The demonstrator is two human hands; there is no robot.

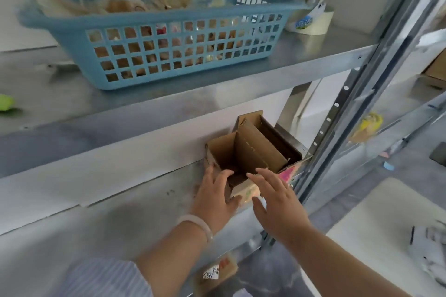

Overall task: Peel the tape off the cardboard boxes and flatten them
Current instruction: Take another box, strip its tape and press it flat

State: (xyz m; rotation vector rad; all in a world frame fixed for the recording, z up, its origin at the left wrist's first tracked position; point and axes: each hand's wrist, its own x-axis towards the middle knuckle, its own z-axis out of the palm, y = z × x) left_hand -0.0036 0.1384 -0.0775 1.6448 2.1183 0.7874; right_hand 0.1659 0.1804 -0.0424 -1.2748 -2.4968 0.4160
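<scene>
Cardboard box noted on the lower shelf of a steel rack, set towards the back wall and close to the right-hand upright, top open with its flaps standing. Left hand grips the near corner of the box, fingers hooked over the rim and thumb against the outer face. Right hand is at the printed front side, fingers straight and spread, holding nothing; whether they touch the card cannot be told. Judged step: fetching the box off the shelf, ahead of any peeling or flattening. No tape is visible on the box from this angle; the underside and far faces are hidden. The next move would call for the right hand to close on the opposite wall, then a slide forward and out. Obstructions: the upper shelf overhangs the standing flaps, and the upright sits just beside the box, so room to tip it is tight. Also present: a blue basket on the upper shelf holding crumpled brownish scraps, tape rolls just beside it, a green object at the far left, and a labelled piece of cardboard below the hands.
</scene>
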